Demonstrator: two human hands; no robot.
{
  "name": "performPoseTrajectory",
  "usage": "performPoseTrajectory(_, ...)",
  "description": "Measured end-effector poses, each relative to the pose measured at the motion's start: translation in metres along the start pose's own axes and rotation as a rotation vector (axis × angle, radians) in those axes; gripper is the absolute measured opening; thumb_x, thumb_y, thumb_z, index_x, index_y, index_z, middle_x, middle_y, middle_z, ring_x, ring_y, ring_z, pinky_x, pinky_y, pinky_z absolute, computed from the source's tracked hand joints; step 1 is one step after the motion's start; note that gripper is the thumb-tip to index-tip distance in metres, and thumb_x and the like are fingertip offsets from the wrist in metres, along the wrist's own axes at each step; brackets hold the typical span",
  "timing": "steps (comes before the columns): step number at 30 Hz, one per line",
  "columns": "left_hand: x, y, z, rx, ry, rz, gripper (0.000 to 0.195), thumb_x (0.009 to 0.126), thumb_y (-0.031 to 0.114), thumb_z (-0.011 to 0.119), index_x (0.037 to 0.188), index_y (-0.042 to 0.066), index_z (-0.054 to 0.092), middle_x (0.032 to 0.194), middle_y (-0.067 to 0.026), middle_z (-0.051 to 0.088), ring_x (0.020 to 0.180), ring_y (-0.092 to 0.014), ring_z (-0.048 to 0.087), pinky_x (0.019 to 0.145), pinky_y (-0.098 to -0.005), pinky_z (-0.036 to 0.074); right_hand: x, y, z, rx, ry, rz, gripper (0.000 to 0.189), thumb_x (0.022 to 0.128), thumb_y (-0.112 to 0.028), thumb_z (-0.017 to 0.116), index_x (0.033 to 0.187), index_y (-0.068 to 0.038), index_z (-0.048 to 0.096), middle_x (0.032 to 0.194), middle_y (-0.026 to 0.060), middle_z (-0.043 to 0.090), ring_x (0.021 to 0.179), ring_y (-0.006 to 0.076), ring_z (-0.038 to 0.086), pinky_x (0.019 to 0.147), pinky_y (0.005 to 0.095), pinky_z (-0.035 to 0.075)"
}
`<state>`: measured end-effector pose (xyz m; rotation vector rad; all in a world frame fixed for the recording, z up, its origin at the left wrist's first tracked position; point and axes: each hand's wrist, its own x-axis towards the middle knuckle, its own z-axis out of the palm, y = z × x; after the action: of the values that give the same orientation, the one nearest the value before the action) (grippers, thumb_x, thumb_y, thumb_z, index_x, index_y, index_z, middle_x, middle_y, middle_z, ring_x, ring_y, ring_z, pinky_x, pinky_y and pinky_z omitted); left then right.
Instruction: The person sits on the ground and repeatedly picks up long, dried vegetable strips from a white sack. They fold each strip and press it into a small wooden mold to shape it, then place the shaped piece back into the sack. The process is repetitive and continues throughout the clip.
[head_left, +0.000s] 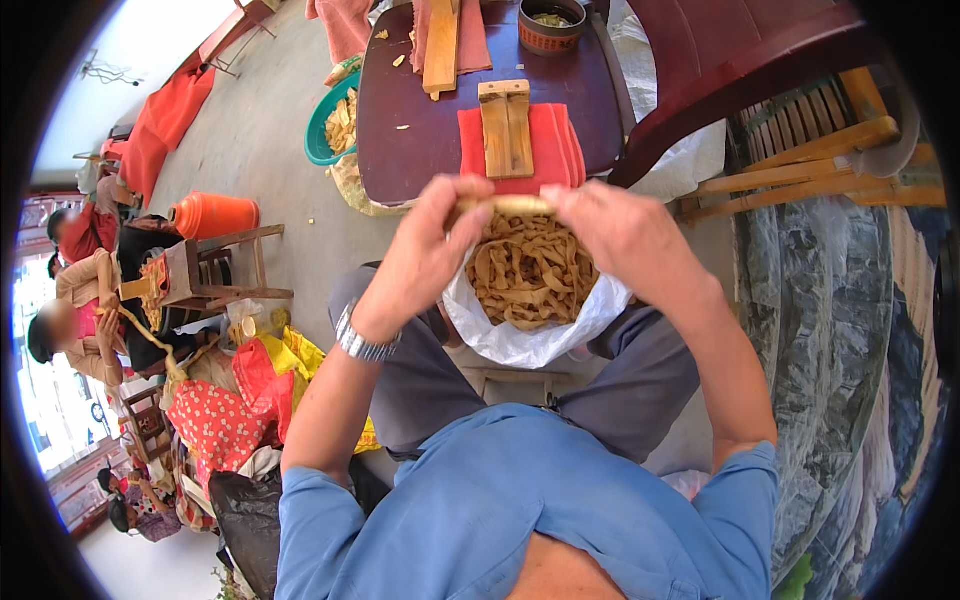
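My left hand (439, 244) and my right hand (619, 232) pinch the two ends of a short pale-yellow strip (521, 205), blurred and held level between them. Below it, between my knees, an open white woven plastic sack (529, 349) is full of brown, curled dried strips (529, 274). Just beyond my hands, a grooved wooden block (506, 142) with a crosspiece at its far end rests on a folded red cloth (559, 142). The cloth lies on the near part of a dark red tabletop (405, 161).
Farther back are a second wooden block (441, 45) on a pink cloth and a dark cup (553, 34). A teal basin (319, 131) of pale pieces stands left of the tabletop. An orange bucket (217, 215), a wooden bench (232, 266) and a seated person (90, 300) are farther left.
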<state>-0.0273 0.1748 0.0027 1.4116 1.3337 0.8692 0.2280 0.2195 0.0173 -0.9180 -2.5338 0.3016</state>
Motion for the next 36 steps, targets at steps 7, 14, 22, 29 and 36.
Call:
performPoseTrajectory(7, 0.096, -0.018, -0.001, 0.201, 0.273, 0.171, 0.019, 0.098, 0.019, 0.071, 0.108, 0.003, 0.073, 0.098, 0.0000, 0.061, 0.083, -0.005, 0.058, 0.077, -0.0233, 0.049, 0.051, 0.073, 0.054, -0.086, 0.240, 0.071, 0.024, 0.088, -0.006, 0.067, 0.112, -0.005, 0.070, 0.086, 0.0083, 0.065, 0.081, 0.0257, 0.069, 0.070, 0.0373, 0.058)
performPoseTrajectory(14, 0.114, -0.065, 0.011, 0.546, 0.266, 0.145, 0.016, 0.093, 0.012, 0.069, 0.105, 0.002, 0.073, 0.102, -0.0144, 0.067, 0.090, -0.028, 0.069, 0.085, -0.0356, 0.055, 0.048, 0.082, 0.097, -0.091, 0.038, 0.233, 0.016, 0.090, -0.003, 0.060, 0.105, -0.005, 0.067, 0.091, 0.0142, 0.066, 0.086, 0.0337, 0.069, 0.074, 0.0440, 0.057)
performPoseTrajectory(22, 0.039, -0.048, 0.008, 0.377, 0.198, 0.202, 0.020, 0.097, 0.017, 0.069, 0.108, 0.000, 0.069, 0.099, -0.0152, 0.068, 0.096, -0.027, 0.067, 0.086, -0.0356, 0.053, -0.006, 0.055, 0.080, 0.126, 0.148, 0.115, 0.006, 0.091, -0.008, 0.061, 0.092, -0.008, 0.066, 0.083, 0.0112, 0.065, 0.082, 0.0324, 0.066, 0.072, 0.0462, 0.053)
performPoseTrajectory(29, -0.073, -0.061, 0.062, -0.995, -0.324, -0.587, 0.054, 0.110, 0.050, 0.039, 0.116, 0.003, 0.065, 0.095, -0.0053, 0.070, 0.080, -0.015, 0.066, 0.076, -0.0307, 0.054, -0.042, -0.044, 0.046, 0.255, 0.264, -0.163, 0.025, 0.083, -0.014, 0.070, 0.107, -0.014, 0.075, 0.097, 0.0006, 0.072, 0.096, 0.0197, 0.069, 0.085, 0.0366, 0.052)
performPoseTrajectory(36, -0.119, -0.021, 0.080, -1.200, -0.309, -0.660, 0.040, 0.108, 0.039, 0.051, 0.121, 0.003, 0.063, 0.100, -0.0063, 0.071, 0.085, -0.014, 0.069, 0.072, -0.0292, 0.059, -0.085, -0.132, 0.024, 0.403, 0.110, -0.358, 0.024, 0.085, -0.012, 0.069, 0.108, -0.012, 0.075, 0.100, 0.0007, 0.070, 0.096, 0.0177, 0.066, 0.086, 0.0348, 0.053)
